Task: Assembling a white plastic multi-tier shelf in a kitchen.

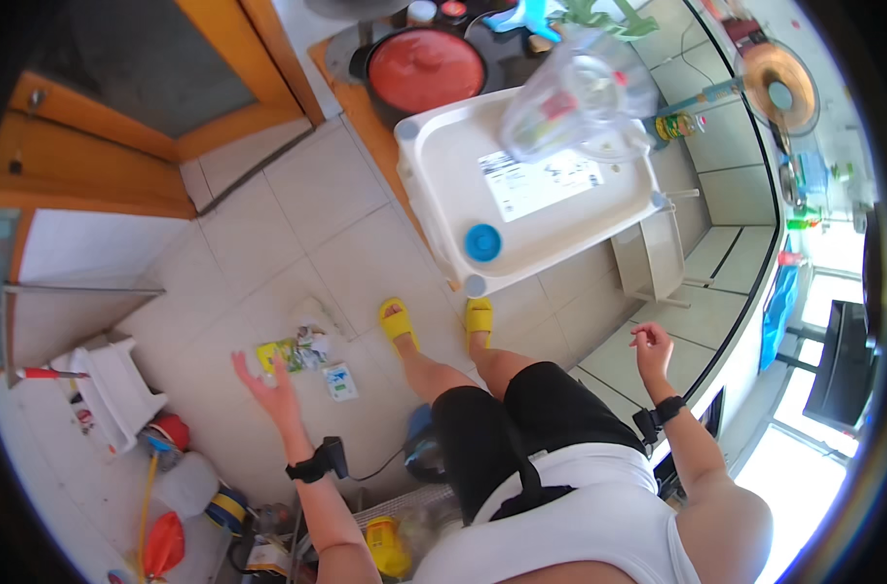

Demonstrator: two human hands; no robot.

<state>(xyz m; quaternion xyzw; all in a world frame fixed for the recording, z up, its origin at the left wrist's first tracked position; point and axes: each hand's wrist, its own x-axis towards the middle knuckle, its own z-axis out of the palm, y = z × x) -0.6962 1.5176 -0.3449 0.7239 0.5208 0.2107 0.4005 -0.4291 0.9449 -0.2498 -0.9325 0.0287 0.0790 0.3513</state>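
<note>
My left hand [271,391] is held out over the floor with its fingers spread and nothing in it. In the picture it is nearest to a green and yellow packet [277,356] and a small white and blue packet [340,383], both on the tiles. My right hand [652,352] is raised beside the cabinets at the right. Its fingers are bent, a little apart, and it holds nothing that I can see. Ahead of me is a white tray-like plastic piece [443,175] with a paper label and a blue round cap [482,242]. Clear plastic containers [580,97] stand on its far part.
Beyond the tray is a red-lidded pot [426,70]. A fan [778,92] and a bottle [679,126] are on the right-hand counter. To the left are a wooden door [93,156], a white stool [117,394] and a red bag [164,543]. A yellow item [388,547] lies beside my left arm.
</note>
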